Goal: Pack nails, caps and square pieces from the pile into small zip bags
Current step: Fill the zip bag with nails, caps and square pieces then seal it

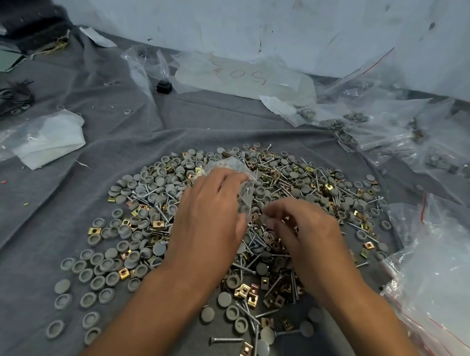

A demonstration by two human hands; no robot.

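Note:
A wide pile (150,198) of grey round caps, silver nails and gold square pieces lies on the grey cloth. My left hand (209,218) holds a small clear zip bag (233,167) above the middle of the pile, fingers curled round it. My right hand (305,243) is just to its right, fingertips bent down into the nails and square pieces beside the bag's mouth; what it pinches is hidden under the fingers.
Filled zip bags (401,131) lie heaped at the back right. A stack of empty bags (448,287) sits at the right edge. A white bag (49,138) and black bands (14,96) lie at the left. The wall rises behind a paper sheet (244,77).

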